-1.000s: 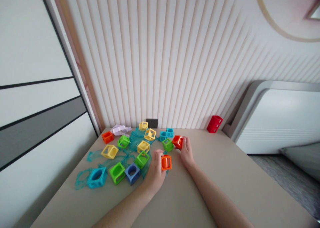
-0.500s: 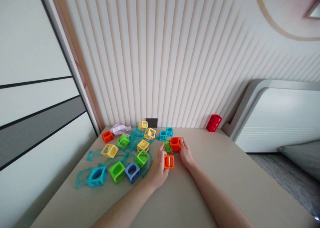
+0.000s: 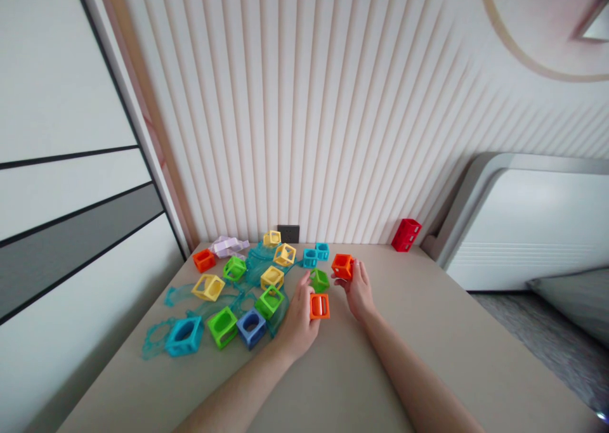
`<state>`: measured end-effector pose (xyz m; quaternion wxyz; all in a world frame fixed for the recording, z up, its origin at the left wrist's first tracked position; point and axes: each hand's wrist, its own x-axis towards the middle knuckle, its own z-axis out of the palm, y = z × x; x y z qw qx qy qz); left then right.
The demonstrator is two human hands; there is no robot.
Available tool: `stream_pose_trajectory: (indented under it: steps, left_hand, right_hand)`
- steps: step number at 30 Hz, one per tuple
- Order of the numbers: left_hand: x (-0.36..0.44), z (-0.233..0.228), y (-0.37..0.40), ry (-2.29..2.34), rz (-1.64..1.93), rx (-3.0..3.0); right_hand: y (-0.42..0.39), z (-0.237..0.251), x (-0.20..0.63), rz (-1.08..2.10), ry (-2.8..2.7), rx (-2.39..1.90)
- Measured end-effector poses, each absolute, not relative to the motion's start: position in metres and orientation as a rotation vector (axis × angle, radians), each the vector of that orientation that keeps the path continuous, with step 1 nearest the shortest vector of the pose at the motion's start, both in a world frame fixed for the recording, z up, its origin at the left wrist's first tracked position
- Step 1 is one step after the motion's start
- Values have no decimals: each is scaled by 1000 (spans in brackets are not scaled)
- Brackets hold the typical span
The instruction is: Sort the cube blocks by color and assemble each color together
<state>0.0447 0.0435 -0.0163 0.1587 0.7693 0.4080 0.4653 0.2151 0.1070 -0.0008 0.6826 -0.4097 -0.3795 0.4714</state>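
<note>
My left hand is closed around an orange cube block with open sides, its thumb side toward me. Just beyond those fingers sits a green cube block; whether the fingertips touch it I cannot tell. My right hand grips a red-orange cube block, fingers partly hidden behind and below it. Two small teal cube blocks stand beyond both hands. Left of my left hand lie a green cube block and a blue cube block.
Clear teal track pieces spread under several yellow, green and teal cubes on the left of the table. A red stacked block stands against the ribbed wall. Pale purple pieces lie at the back left, near a black socket.
My right hand has moved right with the red-orange block, away from the green block, which now shows more fully. My left hand has barely shifted, still holding the orange block.
</note>
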Motion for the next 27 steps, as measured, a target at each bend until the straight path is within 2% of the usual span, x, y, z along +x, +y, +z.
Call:
stream_pose_trajectory:
  steps: [10,17,27]
  left_hand:
    - [36,4,32,1132,1714,1969]
    - [30,8,14,1092,1377,1719]
    - [35,17,15,957,1290,1568]
  right_hand:
    - [90,8,216,870,-911,-890]
    - [64,17,202,832,-1089,-937]
    - [41,32,189,794,-1438,-896]
